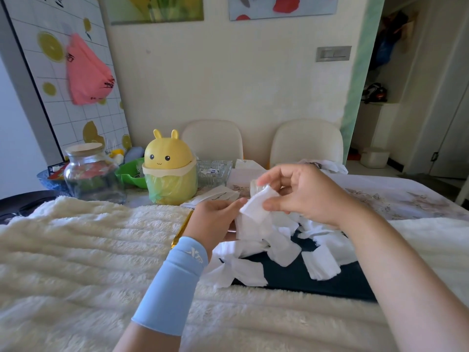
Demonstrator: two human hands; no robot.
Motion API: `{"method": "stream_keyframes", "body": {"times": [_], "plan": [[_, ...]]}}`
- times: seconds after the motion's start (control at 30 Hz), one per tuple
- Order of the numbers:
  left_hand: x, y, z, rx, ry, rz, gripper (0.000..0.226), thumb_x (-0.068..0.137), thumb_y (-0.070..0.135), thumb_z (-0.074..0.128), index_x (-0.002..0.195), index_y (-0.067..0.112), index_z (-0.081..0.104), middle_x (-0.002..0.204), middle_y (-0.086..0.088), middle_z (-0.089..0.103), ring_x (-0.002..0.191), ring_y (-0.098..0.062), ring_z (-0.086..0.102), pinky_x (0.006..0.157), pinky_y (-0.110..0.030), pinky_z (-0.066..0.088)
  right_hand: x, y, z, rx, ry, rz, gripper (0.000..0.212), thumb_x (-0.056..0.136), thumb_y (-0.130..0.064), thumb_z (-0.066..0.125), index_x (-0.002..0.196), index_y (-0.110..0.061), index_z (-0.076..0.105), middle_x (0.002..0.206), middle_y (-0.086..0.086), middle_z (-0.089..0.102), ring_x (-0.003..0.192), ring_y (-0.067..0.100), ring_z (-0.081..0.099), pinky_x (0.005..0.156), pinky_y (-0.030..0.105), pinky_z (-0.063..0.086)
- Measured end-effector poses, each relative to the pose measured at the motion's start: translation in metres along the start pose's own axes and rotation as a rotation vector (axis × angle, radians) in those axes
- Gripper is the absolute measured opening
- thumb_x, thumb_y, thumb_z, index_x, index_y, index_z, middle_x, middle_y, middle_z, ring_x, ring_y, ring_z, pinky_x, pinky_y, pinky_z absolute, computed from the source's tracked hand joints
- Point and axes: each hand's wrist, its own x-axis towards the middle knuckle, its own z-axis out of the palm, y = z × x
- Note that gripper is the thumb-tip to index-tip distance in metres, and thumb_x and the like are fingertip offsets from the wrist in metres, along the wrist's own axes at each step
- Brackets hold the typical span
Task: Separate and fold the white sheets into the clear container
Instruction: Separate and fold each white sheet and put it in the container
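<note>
While left hand (216, 216) and right hand (302, 193) pinch, white sheet (256, 206) held between

Table (406, 196) with fluffy blanket (88, 237), dark board (317, 283) under white sheets (321, 265), bunny bin (168, 168), jar (88, 174)

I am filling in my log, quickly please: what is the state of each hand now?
Left hand: pinches the edge of a white sheet.
Right hand: pinches the same sheet.

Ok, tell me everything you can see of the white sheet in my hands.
The white sheet is a small, soft, tissue-like rectangle, seemingly folded. It is held tilted above the pile of loose sheets on a dark mat. The left hand pinches its left edge; the right hand pinches its right side.
</note>
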Motion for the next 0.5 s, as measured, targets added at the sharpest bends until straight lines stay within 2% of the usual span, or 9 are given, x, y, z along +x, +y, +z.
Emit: {"method": "stream_keyframes", "body": {"times": [0.07, 0.17, 0.3, 0.43, 0.5], "plan": [[0.0, -0.001, 0.0, 0.001, -0.003, -0.001, 0.021, 0.091, 0.028, 0.069, 0.086, 0.01, 0.078, 0.076, -0.006, 0.076, 0.067, -0.017, 0.073, 0.066, -0.032, 0.061, -0.002, -0.001, -0.003, 0.051, -0.016, 0.019, 0.018, 0.079, 0.003, 0.08, 0.085, -0.014, 0.076, 0.077, 0.003, 0.074, 0.063, 0.009, 0.062, 0.063, 0.021, 0.051], [0.001, -0.002, 0.0, -0.008, -0.023, -0.01, 0.02, 0.091, 0.029, 0.069, 0.089, 0.011, 0.077, 0.083, -0.008, 0.077, 0.073, -0.02, 0.074, 0.071, -0.035, 0.062, -0.004, -0.001, -0.004, 0.014, -0.106, 0.07, 0.019, 0.086, 0.001, 0.073, 0.082, -0.017, 0.079, 0.072, 0.0, 0.072, 0.054, 0.006, 0.05, 0.058, 0.019, 0.044], [0.001, -0.002, 0.0, -0.009, -0.039, -0.005, 0.019, 0.091, 0.028, 0.068, 0.087, 0.011, 0.077, 0.083, -0.009, 0.077, 0.074, -0.02, 0.074, 0.069, -0.035, 0.061, -0.001, 0.003, 0.001, -0.146, -0.101, 0.071, 0.02, 0.092, -0.009, 0.07, 0.088, -0.027, 0.079, 0.081, -0.001, 0.077, 0.063, 0.003, 0.064, 0.066, 0.019, 0.048], [0.002, -0.004, 0.0, 0.006, -0.026, -0.008, 0.018, 0.092, 0.026, 0.068, 0.088, 0.011, 0.076, 0.082, -0.009, 0.076, 0.073, -0.02, 0.074, 0.067, -0.035, 0.061, 0.005, 0.01, 0.005, -0.258, -0.05, 0.055, 0.01, 0.084, -0.016, 0.08, 0.087, -0.024, 0.076, 0.078, 0.004, 0.076, 0.064, 0.009, 0.068, 0.084, 0.036, 0.058], [0.001, -0.003, 0.0, -0.017, -0.044, -0.031, 0.02, 0.093, 0.027, 0.066, 0.094, 0.01, 0.076, 0.088, -0.013, 0.076, 0.077, -0.022, 0.074, 0.068, -0.036, 0.06, 0.006, 0.01, 0.008, -0.253, -0.016, 0.042, 0.012, 0.081, -0.016, 0.082, 0.086, -0.023, 0.074, 0.075, 0.003, 0.075, 0.062, 0.009, 0.068, 0.082, 0.037, 0.058]]}}
